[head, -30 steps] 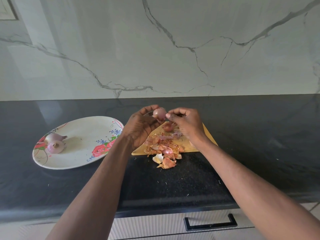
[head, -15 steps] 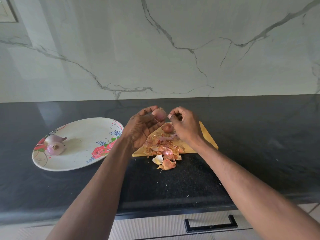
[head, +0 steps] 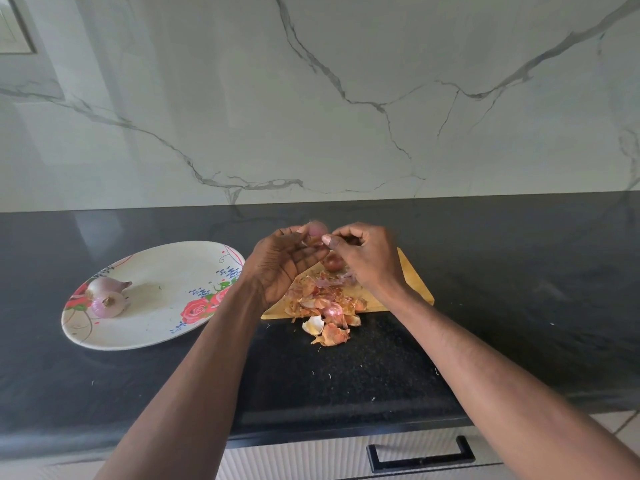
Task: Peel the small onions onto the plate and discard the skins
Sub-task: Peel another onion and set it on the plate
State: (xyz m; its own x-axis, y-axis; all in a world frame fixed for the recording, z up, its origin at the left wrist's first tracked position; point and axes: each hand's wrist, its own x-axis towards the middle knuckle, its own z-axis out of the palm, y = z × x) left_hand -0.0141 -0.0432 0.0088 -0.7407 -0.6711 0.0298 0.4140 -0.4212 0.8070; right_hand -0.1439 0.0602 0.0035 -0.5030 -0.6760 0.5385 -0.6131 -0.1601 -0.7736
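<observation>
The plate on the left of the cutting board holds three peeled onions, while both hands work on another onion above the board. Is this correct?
Not quite. The head view shows only two peeled onions on the plate, not three. The rest stands: the plate is left of the cutting board, and the left hand and right hand work on another onion above the board.

Legible text: I find none. The plate (head: pixel 152 327) at my nine o'clock carries only painted roses and blue sprigs, no lettering; I read no marks on the chopping board (head: pixel 412 282) at twelve.
</observation>
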